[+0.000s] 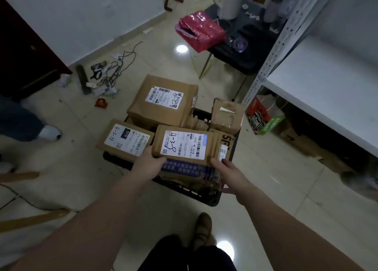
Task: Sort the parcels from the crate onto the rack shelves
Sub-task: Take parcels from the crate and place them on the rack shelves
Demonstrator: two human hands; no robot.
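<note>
Fingers (159, 160) of left hand (148, 164) and right hand (230, 174) clasp the front parcel (184, 146), tips hidden beneath.

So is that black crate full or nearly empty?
Full: parcels are heaped above the rim of the crate. The left hand and right hand grip the front parcel.

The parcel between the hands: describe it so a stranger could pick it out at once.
Left of the white rack stands a black crate heaped with brown parcels. The parcel lies at its near edge, left hand and right hand gripping its corners. Only its label reads 4-3-8.
</note>
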